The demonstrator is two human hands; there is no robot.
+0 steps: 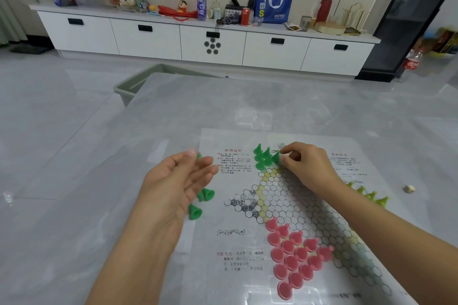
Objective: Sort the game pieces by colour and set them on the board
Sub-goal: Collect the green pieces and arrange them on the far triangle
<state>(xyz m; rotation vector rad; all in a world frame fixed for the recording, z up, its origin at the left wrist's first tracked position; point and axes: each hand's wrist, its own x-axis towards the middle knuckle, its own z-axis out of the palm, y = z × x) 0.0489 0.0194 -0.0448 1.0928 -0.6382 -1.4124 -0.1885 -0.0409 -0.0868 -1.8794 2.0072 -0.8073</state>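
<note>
A paper checkers board (285, 195) printed with circles lies on the glossy table. Several green cone pieces (263, 156) stand at its far point. My right hand (306, 166) pinches a green piece (276, 157) at the edge of that group. My left hand (179, 184) hovers left of the board, palm turned inward, with a green piece (199, 156) between thumb and fingers. Three loose green pieces (200, 202) lie on the table under it. Several pink pieces (295, 252) fill the near point. Yellow-green pieces (369, 194) stand at the right, partly hidden by my right forearm.
A small cream die (409, 189) lies on the table right of the board. A green plastic bin (138, 84) sits on the floor beyond the table's far left edge. A white cabinet (205, 37) crowded with bottles and bags runs along the back wall.
</note>
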